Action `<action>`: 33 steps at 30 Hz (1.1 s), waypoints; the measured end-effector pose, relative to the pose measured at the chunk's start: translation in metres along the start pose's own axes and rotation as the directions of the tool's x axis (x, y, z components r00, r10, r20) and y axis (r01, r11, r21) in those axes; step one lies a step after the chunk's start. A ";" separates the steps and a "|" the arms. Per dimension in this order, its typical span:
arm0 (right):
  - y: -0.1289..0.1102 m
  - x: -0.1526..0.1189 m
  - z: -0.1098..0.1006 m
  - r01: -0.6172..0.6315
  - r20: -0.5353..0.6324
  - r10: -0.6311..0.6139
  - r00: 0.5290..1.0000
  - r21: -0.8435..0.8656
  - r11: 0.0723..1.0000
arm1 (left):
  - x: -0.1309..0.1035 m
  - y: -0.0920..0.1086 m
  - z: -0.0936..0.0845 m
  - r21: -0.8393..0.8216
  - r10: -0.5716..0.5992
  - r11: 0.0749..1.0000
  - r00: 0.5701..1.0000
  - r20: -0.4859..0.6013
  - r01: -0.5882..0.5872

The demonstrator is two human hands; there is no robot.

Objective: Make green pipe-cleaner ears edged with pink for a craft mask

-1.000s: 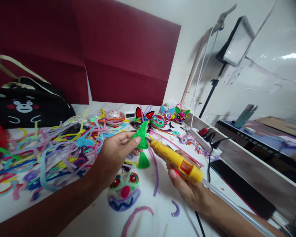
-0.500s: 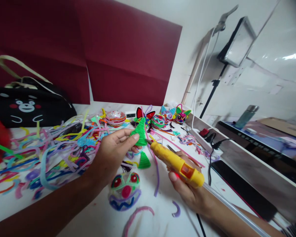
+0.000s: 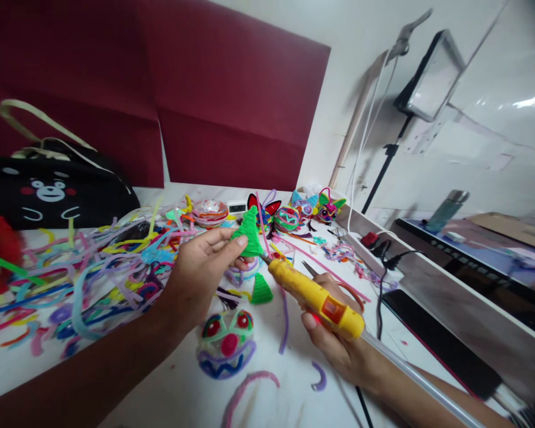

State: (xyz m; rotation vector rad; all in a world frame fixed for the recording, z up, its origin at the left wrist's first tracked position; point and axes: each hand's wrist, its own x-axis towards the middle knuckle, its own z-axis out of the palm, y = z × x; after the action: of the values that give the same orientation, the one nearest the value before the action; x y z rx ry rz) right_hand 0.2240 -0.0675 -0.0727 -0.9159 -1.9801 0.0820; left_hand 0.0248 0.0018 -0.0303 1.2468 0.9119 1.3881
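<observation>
Between its thumb and fingers, my left hand (image 3: 209,255) pinches a green fuzzy triangle (image 3: 248,233). My right hand (image 3: 334,333) is wrapped round a yellow glue gun (image 3: 316,297), with a clear glue stick out of its back and its nozzle at the triangle's lower right corner. Scissors (image 3: 311,268) show partly behind the glue gun, near my right fingers. A second green triangle (image 3: 261,289) lies on the table below. In front of it rests a round clown-like face (image 3: 226,345) with red eyes, a red nose and a blue and purple mouth.
Many coloured pipe cleaners (image 3: 89,279) cover the left of the table. A black bag (image 3: 49,190) stands behind them. Finished colourful masks (image 3: 303,205) sit at the back. A phone (image 3: 441,345) and power strip (image 3: 374,255) are at the right.
The green triangle in my left hand has moved slightly left and tilted. The glue gun has shifted a little left and down with its nozzle still at the triangle's edge.
</observation>
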 end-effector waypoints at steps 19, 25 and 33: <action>0.054 0.010 -0.011 -0.177 0.392 0.496 0.775 -0.619 0.765 | 0.000 0.021 -0.006 -0.114 0.074 0.990 0.996 -0.047 -0.078; 0.055 0.014 -0.020 -0.174 0.515 0.568 0.642 -0.623 0.762 | -0.002 0.027 -0.004 -0.143 0.071 0.987 0.996 -0.052 -0.077; 0.046 0.066 0.000 -0.236 0.497 0.565 0.658 -0.577 0.782 | -0.001 0.015 -0.007 -0.083 -0.009 0.997 1.000 0.013 0.010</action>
State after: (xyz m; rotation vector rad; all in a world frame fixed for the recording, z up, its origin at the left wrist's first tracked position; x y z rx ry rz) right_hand 0.2304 0.0075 -0.0432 -1.8766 -2.4315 0.2175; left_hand 0.0148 -0.0018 -0.0171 1.1860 0.8420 1.3950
